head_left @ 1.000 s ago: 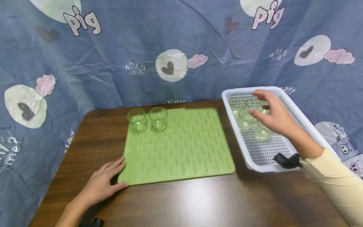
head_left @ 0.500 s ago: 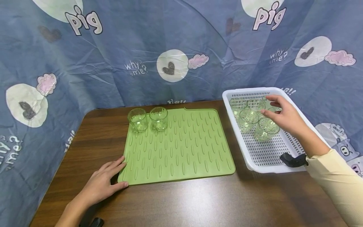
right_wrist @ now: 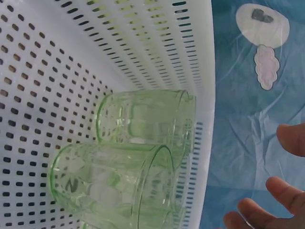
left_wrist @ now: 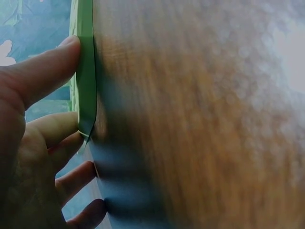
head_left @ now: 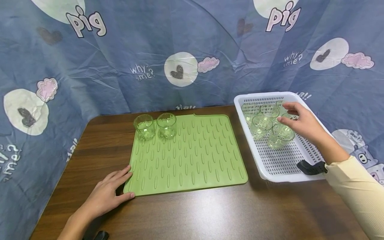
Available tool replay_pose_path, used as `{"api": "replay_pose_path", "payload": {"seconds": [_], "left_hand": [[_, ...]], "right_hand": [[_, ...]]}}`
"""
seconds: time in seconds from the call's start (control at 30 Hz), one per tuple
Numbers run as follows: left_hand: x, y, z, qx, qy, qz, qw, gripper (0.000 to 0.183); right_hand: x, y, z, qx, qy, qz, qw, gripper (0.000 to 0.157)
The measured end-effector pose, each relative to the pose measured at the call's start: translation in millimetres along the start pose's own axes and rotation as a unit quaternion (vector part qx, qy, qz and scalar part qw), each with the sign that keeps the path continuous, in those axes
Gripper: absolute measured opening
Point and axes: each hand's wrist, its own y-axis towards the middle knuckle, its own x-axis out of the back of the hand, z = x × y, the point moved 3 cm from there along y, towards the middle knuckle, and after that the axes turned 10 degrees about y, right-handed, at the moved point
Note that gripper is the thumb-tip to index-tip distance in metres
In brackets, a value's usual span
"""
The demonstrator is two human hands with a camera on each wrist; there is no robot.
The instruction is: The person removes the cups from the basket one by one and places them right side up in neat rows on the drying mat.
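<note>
2 glasses [head_left: 167, 126] stand on the mat [head_left: 192, 160] at its far left corner; at least 5 remain in the basket [head_left: 288, 178]. Grips wide: right hand [head_left: 303, 123] above them, left hand [head_left: 106, 196] touching the mat's near left corner.

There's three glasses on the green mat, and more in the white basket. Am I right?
Not quite: only two glasses stand on the green mat, as the head view shows. There are more in the white basket.
</note>
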Motion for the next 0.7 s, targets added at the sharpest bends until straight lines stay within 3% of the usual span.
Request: {"api": "replay_pose_path", "payload": {"seconds": [0.7], "left_hand": [[-0.1, 0.4, 0.7, 0.0, 0.003, 0.001, 1.0, 0.077]], "right_hand": [[-7.4, 11, -27, -0.014, -0.012, 0.013, 1.0, 0.066]]}}
